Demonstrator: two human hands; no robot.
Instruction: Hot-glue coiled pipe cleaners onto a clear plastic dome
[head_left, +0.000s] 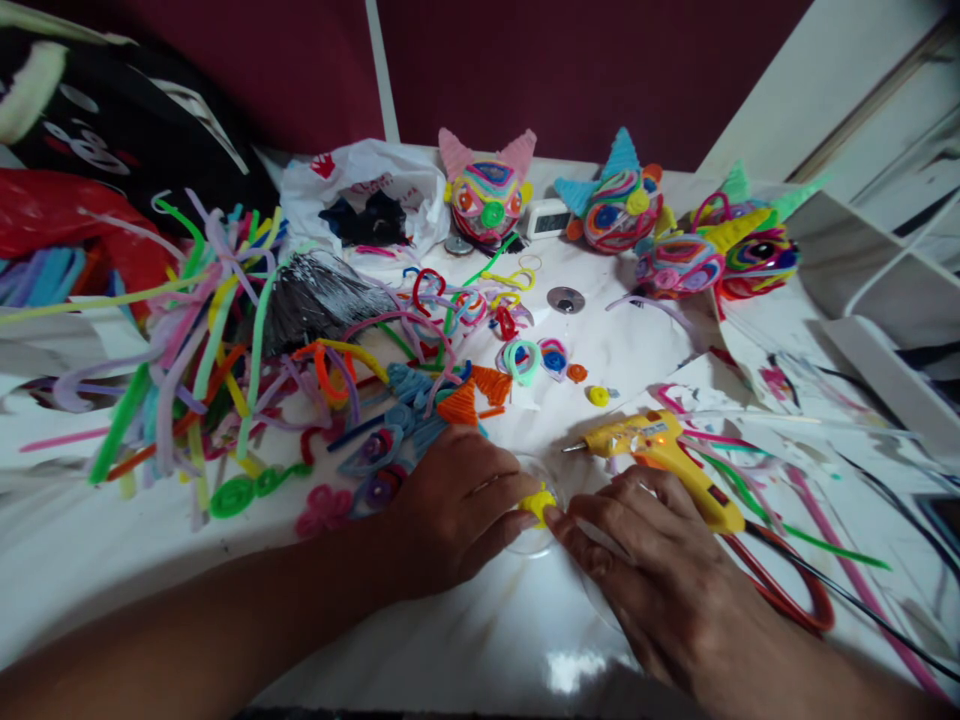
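Between my two hands is a small yellow pipe cleaner coil [538,505], resting over a clear round plastic piece [529,543]. My left hand [465,505] pinches the coil from the left, thumb and fingers closed on it. From the right, my right hand [637,550] presses its fingertips against the coil's edge, its other fingers curled. Just beyond the right hand lies a yellow hot glue gun [667,455], nozzle pointing left, with a small orange light showing. Blue coiled pipe cleaner pieces [409,410] lie right behind my left hand.
A heap of loose pipe cleaners [217,350] spreads at the left. Several decorated animal heads [491,200] stand along the back beside a white digital clock [548,218] and a white plastic bag [367,195]. Black cables [840,585] and a pair of orange-red handles [795,590] lie at right.
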